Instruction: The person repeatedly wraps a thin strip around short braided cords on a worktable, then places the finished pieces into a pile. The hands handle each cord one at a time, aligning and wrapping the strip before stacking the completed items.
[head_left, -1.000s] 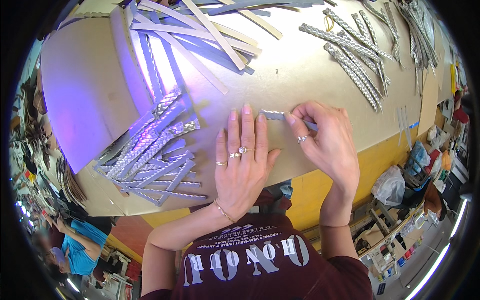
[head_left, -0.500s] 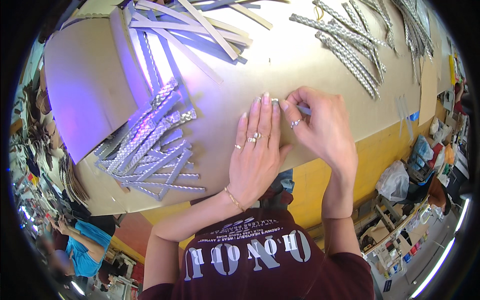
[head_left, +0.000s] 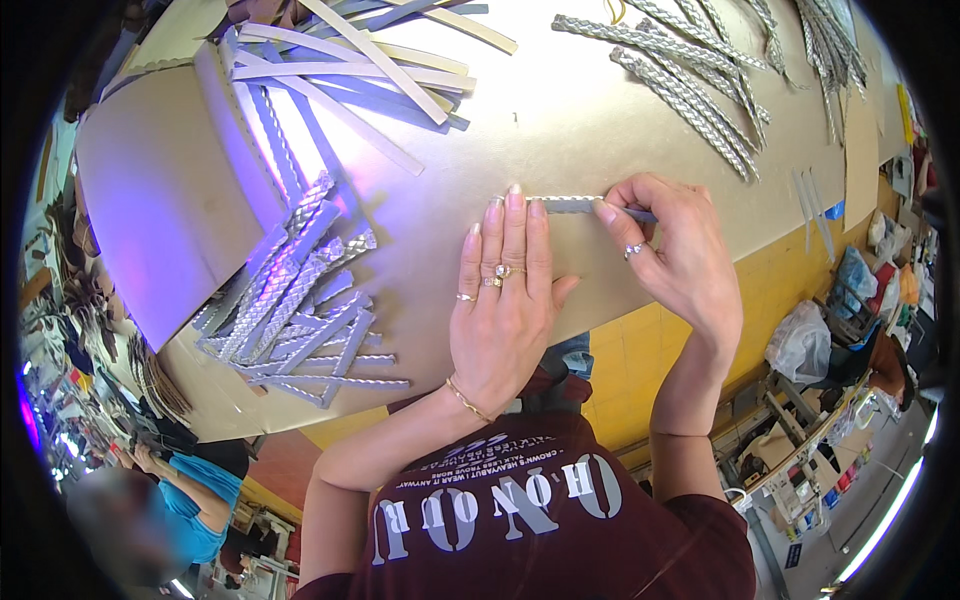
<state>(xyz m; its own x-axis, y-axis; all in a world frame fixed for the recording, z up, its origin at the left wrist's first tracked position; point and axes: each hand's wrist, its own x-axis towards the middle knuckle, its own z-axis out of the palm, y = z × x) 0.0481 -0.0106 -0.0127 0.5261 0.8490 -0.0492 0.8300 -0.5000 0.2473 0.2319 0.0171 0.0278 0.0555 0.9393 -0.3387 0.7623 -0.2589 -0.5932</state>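
A narrow grey strip with a silvery braided edge lies crosswise on the tabletop in front of me. My left hand rests flat, fingers stretched out, its fingertips pressing on the strip's left end. Between the thumb and bent fingers of my right hand, the strip's right part is pinched; a grey tail of it shows past the thumb. To the left of my left hand lies a heap of braided silver and grey strips.
Flat beige and grey strips lie at the far left, beside a large curved tan panel. Bundles of braided silver strips lie at the far right. The table has its near edge by my body. A person in blue is at lower left.
My right hand has moved right, away from my left hand, with its pinch on the strip. More of the strip now shows between the hands. My left hand has shifted slightly left.
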